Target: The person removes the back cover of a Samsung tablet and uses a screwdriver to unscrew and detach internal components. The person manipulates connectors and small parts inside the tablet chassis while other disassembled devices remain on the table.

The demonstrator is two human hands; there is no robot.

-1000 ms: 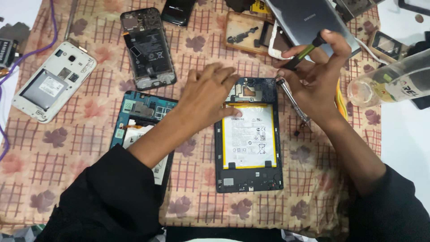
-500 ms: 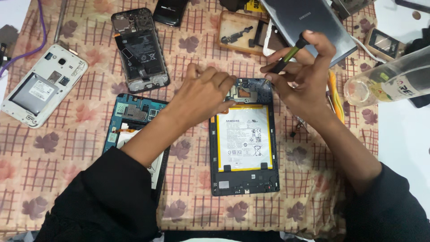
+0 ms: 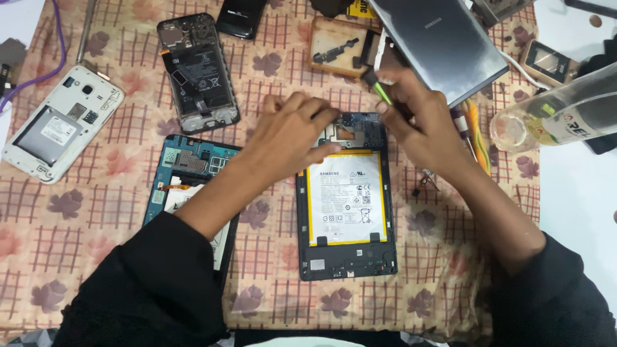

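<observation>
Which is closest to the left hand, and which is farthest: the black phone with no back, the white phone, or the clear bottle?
From the left hand, in the head view:
1. Black opened phone, up and to its left.
2. Clear bottle, lying far right.
3. White opened phone, far left edge.

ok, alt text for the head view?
Both hands work at the top end of an opened tablet: left hand steadies it, right hand holds a green-tipped tool. Opened phones lie on the floral cloth.
</observation>
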